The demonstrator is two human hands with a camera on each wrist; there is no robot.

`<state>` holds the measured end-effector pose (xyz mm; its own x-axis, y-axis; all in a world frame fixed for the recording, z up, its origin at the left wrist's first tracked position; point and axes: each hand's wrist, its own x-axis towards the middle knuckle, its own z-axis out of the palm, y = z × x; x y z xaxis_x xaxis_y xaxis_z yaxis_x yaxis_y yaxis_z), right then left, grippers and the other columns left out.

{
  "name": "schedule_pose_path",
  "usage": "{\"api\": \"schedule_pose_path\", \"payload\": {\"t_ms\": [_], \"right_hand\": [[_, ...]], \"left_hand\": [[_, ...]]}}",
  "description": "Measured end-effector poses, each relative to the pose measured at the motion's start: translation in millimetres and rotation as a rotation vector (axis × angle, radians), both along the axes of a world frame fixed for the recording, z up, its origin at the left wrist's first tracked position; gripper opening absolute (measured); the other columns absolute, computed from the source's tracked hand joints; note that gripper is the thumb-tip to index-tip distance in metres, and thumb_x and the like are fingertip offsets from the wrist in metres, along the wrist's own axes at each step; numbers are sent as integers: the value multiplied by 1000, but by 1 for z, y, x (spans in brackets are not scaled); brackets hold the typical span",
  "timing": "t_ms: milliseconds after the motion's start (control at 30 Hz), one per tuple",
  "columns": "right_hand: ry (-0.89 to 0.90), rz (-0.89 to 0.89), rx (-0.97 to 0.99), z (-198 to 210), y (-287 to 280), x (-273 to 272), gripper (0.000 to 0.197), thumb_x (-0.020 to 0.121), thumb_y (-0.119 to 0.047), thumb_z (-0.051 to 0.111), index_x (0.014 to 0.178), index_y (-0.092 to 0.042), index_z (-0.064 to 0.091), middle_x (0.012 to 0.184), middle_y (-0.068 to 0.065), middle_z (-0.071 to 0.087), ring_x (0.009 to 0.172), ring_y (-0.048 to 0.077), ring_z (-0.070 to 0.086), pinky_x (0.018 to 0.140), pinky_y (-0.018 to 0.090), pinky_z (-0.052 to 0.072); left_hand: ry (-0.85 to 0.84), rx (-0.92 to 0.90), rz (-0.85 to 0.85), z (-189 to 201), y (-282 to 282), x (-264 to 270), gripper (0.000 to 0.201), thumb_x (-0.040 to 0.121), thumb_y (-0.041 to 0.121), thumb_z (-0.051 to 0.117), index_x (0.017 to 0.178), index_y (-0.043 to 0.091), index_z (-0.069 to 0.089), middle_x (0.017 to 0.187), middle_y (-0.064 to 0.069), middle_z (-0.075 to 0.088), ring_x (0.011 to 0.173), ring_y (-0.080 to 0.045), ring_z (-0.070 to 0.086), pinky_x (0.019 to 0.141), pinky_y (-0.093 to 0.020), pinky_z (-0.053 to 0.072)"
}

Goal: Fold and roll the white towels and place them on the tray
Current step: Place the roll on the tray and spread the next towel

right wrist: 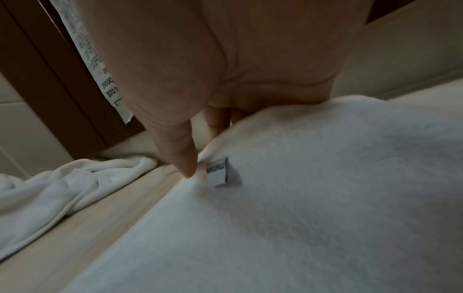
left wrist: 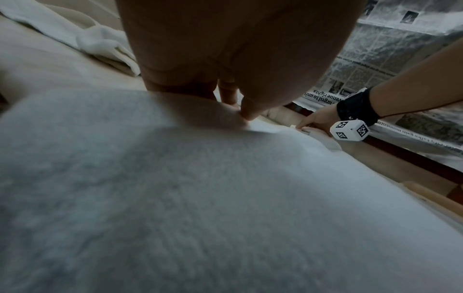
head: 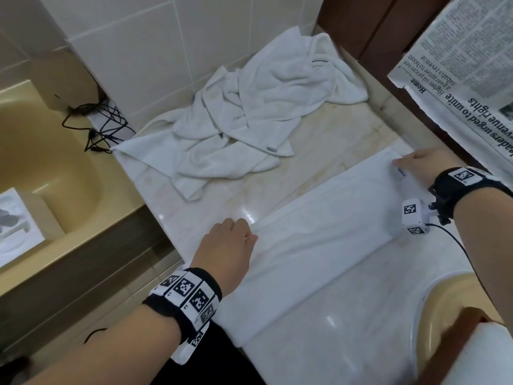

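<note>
— Where does the towel being folded lie?

— The folded towel lies flat on the pale marble worktop, in the lower middle of the head view. It forms a long band, its long axis running diagonally from the lower left of the frame up to the upper right, near the dark wooden frame. Its lower end hangs over the worktop's front edge.

— And the hands?

— The left hand sits on the band's far long edge, left of centre; in the left wrist view the thumb and fingers pinch that edge. The right hand is at the upper right corner, and the right wrist view shows its thumb and fingers pinching the corner just beside a small sewn label.

— Anything else up there?

— A crumpled pile of white towels lies in the upper middle, against the tiled wall, well apart from the band. Newspaper hangs at the upper right, and black cables trail at the left beside a beige tub.
</note>
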<state>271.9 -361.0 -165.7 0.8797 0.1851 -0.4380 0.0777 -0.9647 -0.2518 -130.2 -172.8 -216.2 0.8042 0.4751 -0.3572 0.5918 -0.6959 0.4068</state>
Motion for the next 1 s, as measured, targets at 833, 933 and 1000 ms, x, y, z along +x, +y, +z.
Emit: {"api": "schedule_pose_path", "payload": {"t_ms": [833,933,1000], "right_hand": [[-70,56,-107,-34,23,11,33,104,-51,37,126,-27,42,109,8,53,68,26,52,79,44,46],[-72,19,-99,-32,23,8,39,102,-53,41,130,-27,41,112,8,53,72,29,57,82,46,50],[-99,-14,-103,-28,23,2,44,99,-53,48,133,-25,41,116,11,58,86,36,61,80,45,50]], "left_hand": [[8,94,147,-5,-5,9,19,109,28,36,94,20,29,72,11,26,69,-16,43,66,-30,43],[42,154,171,-5,-10,15,20,108,35,34,101,17,41,89,3,47,81,-18,48,71,-33,47],[-2,192,181,5,-15,19,33,103,45,37,112,16,51,102,-2,52,91,-23,51,74,-40,49]]}}
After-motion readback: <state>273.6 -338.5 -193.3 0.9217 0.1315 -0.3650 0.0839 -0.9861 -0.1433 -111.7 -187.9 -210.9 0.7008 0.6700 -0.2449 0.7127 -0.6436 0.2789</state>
